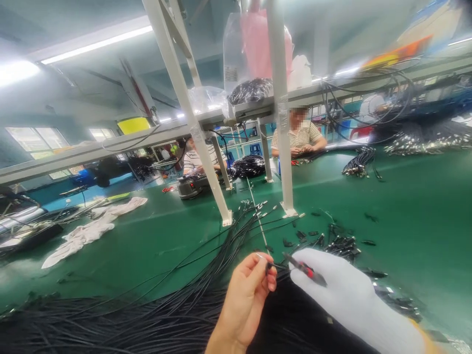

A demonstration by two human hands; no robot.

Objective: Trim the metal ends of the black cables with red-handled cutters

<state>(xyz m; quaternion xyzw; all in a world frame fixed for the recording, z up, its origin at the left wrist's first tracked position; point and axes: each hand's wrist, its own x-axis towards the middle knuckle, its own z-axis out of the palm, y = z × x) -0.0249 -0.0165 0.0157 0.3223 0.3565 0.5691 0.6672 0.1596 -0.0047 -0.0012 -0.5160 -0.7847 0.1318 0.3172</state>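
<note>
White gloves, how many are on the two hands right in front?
1. The white glove is on the right hand, which holds a black-and-red hand tool. The left hand is bare. Both hands show, so none is hidden there.

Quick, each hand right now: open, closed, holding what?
Left hand: closed, pinching a small black piece.
Right hand: gloved, closed around a black-and-red tool.

Free room over green tabletop [416, 209] rightward; obstacles ahead: white posts [283, 167], black cables [226, 253].
</note>
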